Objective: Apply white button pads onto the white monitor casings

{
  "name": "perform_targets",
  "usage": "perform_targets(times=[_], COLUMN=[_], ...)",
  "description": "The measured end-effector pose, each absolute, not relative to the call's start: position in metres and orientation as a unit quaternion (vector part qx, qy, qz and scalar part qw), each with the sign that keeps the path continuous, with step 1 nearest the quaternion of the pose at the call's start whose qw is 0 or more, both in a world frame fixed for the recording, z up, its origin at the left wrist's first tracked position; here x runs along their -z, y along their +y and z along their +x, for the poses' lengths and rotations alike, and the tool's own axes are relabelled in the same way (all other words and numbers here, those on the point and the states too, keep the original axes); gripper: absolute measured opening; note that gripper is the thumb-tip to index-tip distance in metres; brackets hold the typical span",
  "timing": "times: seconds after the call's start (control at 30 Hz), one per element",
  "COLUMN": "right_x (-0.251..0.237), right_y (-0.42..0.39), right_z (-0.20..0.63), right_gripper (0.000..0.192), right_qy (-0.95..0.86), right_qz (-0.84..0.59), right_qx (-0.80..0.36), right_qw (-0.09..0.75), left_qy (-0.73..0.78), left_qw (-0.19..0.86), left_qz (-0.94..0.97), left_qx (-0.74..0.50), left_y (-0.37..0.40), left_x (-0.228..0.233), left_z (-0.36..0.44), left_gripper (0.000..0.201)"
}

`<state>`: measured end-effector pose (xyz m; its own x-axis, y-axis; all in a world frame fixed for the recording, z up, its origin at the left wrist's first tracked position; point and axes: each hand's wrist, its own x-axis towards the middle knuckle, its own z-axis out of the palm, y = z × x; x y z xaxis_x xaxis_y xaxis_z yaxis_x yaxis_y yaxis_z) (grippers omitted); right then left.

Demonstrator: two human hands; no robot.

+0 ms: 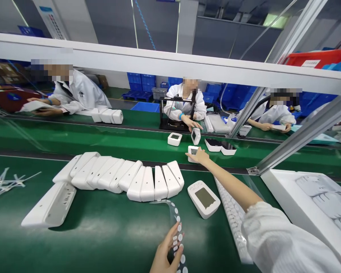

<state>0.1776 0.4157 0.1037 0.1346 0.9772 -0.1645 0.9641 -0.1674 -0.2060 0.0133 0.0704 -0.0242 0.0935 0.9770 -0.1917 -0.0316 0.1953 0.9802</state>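
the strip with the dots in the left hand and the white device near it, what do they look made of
The strip in the left hand looks like clear, glossy plastic film: the green surface shows through it. Its white dots seem to be small pads or stickers, which I cannot tell. The white device looks like smooth moulded plastic, matt, with a grey screen. The right hand touches a similar unit.

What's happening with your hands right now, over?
Left hand pinching sticker strip. Right hand reaching onto small white device on belt. Screen unit lies between.
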Motion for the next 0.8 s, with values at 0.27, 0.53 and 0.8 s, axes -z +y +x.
perform_targets(times=[0.27,0.53,0.8], right_x=[-0.088,-0.065,-0.064], right_y=[0.411,0.342,0.302], right_z=[0.198,0.215,0.213], right_gripper=[0.080,0.095,0.085], right_qy=[-0.689,-0.821,-0.823], right_qz=[-0.708,-0.548,-0.547], right_qx=[-0.135,-0.101,-0.110], right_qw=[0.073,0.122,0.106], left_qy=[0.550,0.528,0.521], left_qw=[0.567,0.570,0.546], left_qz=[0.467,0.511,0.528], left_qx=[-0.398,-0.369,-0.389], left_y=[0.068,0.068,0.065], left_x=[0.021,0.005,0.007], left_z=[0.013,0.007,0.008], left_gripper=[0.066,0.059,0.056])
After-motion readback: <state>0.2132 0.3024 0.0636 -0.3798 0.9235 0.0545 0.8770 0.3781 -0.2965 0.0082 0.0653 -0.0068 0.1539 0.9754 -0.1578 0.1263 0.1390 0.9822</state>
